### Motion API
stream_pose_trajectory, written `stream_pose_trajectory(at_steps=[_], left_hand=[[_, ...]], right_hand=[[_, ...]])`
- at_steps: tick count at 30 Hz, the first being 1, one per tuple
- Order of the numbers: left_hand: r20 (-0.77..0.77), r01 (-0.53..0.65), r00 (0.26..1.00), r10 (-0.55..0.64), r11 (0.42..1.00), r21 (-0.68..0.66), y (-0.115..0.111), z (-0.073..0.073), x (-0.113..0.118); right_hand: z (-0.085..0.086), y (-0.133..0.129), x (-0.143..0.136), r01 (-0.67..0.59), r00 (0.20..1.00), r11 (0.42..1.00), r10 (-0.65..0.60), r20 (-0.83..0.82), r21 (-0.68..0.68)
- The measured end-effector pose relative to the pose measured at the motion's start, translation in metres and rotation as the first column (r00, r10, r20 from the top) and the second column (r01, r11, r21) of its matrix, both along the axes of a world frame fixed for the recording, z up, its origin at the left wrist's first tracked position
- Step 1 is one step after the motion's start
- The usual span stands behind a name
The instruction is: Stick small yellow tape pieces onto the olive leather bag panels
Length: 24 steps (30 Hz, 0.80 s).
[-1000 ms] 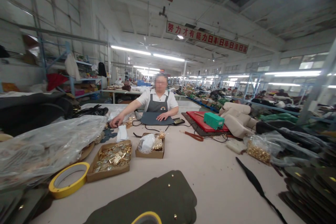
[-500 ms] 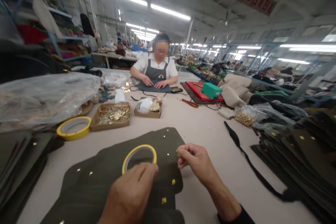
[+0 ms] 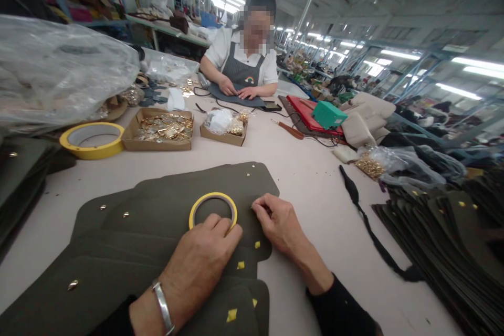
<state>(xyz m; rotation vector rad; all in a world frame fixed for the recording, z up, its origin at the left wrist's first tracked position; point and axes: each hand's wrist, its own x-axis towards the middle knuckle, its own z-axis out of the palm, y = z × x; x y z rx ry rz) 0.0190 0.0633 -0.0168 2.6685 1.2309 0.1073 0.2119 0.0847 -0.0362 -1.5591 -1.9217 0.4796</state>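
Observation:
My left hand (image 3: 205, 252) is closed on a roll of yellow tape (image 3: 213, 196), which tilts up over the dark green panels. With thumb and forefinger pinched, my right hand (image 3: 277, 220) touches the top panel (image 3: 177, 215) near its right edge. A tiny bit of yellow tape (image 3: 252, 207) shows at those fingertips, mostly hidden. The panels lie overlapped and carry small gold studs (image 3: 103, 208) at the left. Small yellow tape pieces (image 3: 241, 265) stick along their right side.
A second tape roll (image 3: 92, 155) lies by a box of gold metal parts (image 3: 157, 144) and a smaller box (image 3: 224, 136). More panels (image 3: 437, 231) are stacked right, beside a black strap (image 3: 366, 231). Across the table a co-worker (image 3: 246, 63) handles a dark piece.
My right hand has brought its bit of tape from the panel's edge onto the panel, where a stud showed before. My left hand still holds the roll; the view has tipped downward.

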Motion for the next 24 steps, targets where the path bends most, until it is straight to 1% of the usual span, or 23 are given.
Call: stream_pose_trajectory(at_steps=[5, 10, 13, 16, 17, 18, 19, 21, 23, 24], left_hand=[[-0.006, -0.005, 1.0, 0.005, 1.0, 0.0, 0.001, 0.001, 0.0], [-0.01, 0.003, 1.0, -0.003, 1.0, 0.014, 0.001, 0.001, 0.0], [-0.014, 0.0, 1.0, 0.0, 1.0, 0.01, 0.001, 0.002, 0.0], [-0.003, -0.002, 1.0, 0.002, 1.0, 0.006, 0.001, 0.002, -0.001], [0.002, -0.003, 1.0, 0.003, 1.0, 0.007, 0.001, 0.002, -0.001], [0.008, 0.0, 1.0, 0.0, 1.0, 0.008, 0.001, 0.001, -0.001], [0.014, 0.002, 1.0, -0.002, 1.0, 0.01, 0.001, 0.001, -0.002], [0.024, 0.008, 1.0, -0.008, 1.0, 0.016, 0.001, -0.001, -0.002], [0.029, 0.009, 1.0, -0.01, 1.0, 0.026, 0.0, -0.003, -0.003], [0.031, 0.007, 0.999, -0.008, 0.999, 0.033, 0.0, -0.004, -0.003]], right_hand=[[-0.007, 0.001, -0.001, -0.029, 0.994, 0.996, 0.019, 0.11, 0.086], [-0.011, 0.004, -0.003, -0.029, 0.986, 0.994, 0.011, 0.164, 0.107], [-0.01, 0.007, -0.003, 0.02, 0.996, 0.998, -0.025, 0.085, 0.056], [-0.008, 0.006, 0.003, 0.11, 0.986, 0.991, -0.119, -0.119, -0.078], [-0.007, 0.004, 0.005, 0.119, 0.976, 0.989, -0.133, -0.17, -0.089], [-0.006, 0.003, 0.008, 0.106, 0.975, 0.992, -0.116, -0.187, -0.061], [-0.006, 0.001, 0.01, 0.072, 0.984, 0.997, -0.071, -0.164, -0.001], [-0.006, -0.002, 0.013, -0.05, 0.999, 0.99, 0.052, -0.015, 0.13], [-0.007, -0.003, 0.013, -0.153, 0.981, 0.974, 0.129, 0.146, 0.17], [-0.008, -0.002, 0.011, -0.166, 0.972, 0.973, 0.134, 0.194, 0.162]])
